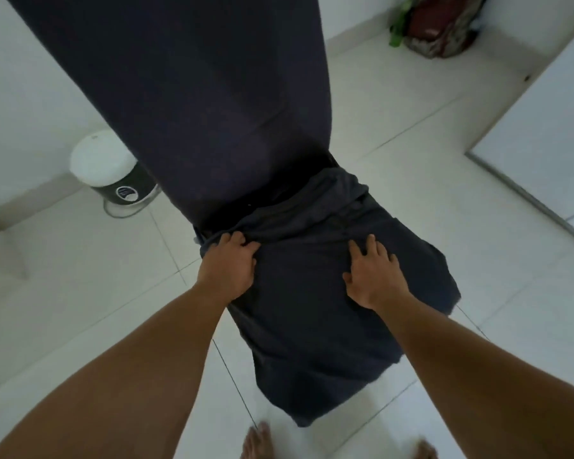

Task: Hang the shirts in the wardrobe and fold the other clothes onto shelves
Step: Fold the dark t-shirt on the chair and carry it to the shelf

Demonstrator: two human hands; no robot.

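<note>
A dark navy garment hangs draped over something hidden beneath it, falling toward the white tiled floor. A long dark purple cloth hangs above it, reaching out of the top of the view. My left hand grips a bunched fold of the navy garment at its upper left edge, fingers curled into the cloth. My right hand lies flat on the garment's upper right part with fingers spread.
A white-lidded dark appliance stands on the floor at left by the wall. A red and patterned bag sits at the far right corner. A white panel leans along the right. My bare feet show at the bottom.
</note>
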